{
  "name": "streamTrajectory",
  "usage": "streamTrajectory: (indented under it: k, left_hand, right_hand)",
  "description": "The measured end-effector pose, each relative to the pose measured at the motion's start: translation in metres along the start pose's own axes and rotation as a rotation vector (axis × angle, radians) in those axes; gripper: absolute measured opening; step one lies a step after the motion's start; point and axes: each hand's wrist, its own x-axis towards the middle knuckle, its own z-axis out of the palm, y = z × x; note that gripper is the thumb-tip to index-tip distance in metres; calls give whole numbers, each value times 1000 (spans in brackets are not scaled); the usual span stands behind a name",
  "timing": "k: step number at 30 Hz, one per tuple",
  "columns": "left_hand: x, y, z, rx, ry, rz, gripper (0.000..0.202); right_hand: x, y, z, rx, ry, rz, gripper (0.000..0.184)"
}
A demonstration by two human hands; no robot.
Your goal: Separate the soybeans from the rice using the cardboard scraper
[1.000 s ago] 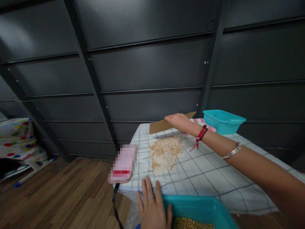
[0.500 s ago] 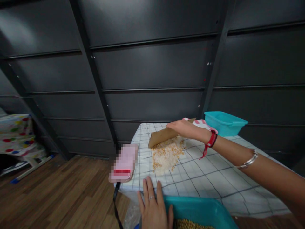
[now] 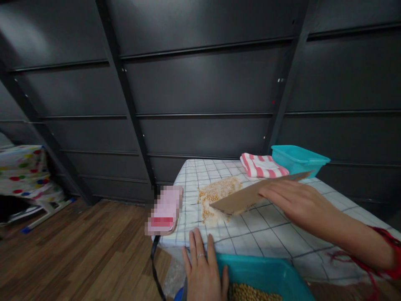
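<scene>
My right hand [image 3: 290, 198] grips a flat piece of brown cardboard [image 3: 247, 196], tilted over the right side of a spread of grains. The grains [image 3: 216, 193], white rice-like ones mixed with yellow kernels, lie on the checked tablecloth [image 3: 260, 234]; the cardboard hides part of them. With fingers stretched and spread, my left hand [image 3: 203, 267] rests at the left end of a teal basin [image 3: 260, 263] at the table's near edge. Yellowish beans or kernels [image 3: 253, 292] lie in that basin, which runs out of the frame.
A second teal basin [image 3: 297, 159] stands at the back right, beside a folded pink-and-white striped cloth [image 3: 263, 166]. On the table's left edge lies a pink, blurred-out object [image 3: 166, 207] with a black strap [image 3: 153, 263]. Dark wall panels [image 3: 203, 88] rise behind the table.
My right hand has moved the cardboard from the far side of the grains to their right and nearer to me, uncovering the striped cloth. The left hand has stayed about where it was.
</scene>
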Motion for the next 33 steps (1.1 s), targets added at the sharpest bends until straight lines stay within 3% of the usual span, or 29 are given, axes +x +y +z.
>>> streamTrajectory:
  k: [4, 8, 20, 23, 29, 33]
  left_hand:
    - [0, 1, -1, -2, -9, 6, 51]
    - [1, 3, -5, 7, -23, 5, 50]
    - [0, 4, -3, 13, -22, 3, 51]
    - [0, 3, -4, 8, -28, 0, 51]
    - [-1, 2, -3, -7, -22, -7, 51]
    - [-2, 3, -4, -10, -34, -13, 50]
  right_hand:
    - [-12, -23, -7, -6, 7, -1, 37]
    - [-13, -31, 4, 58, -14, 0, 33]
    - [-5, -17, 35, 134, -6, 16, 28]
    - [-4, -13, 33, 133, -12, 7, 27]
    - [0, 0, 8, 94, -26, 36, 32]
    - [25, 11, 22, 157, -44, 76, 33]
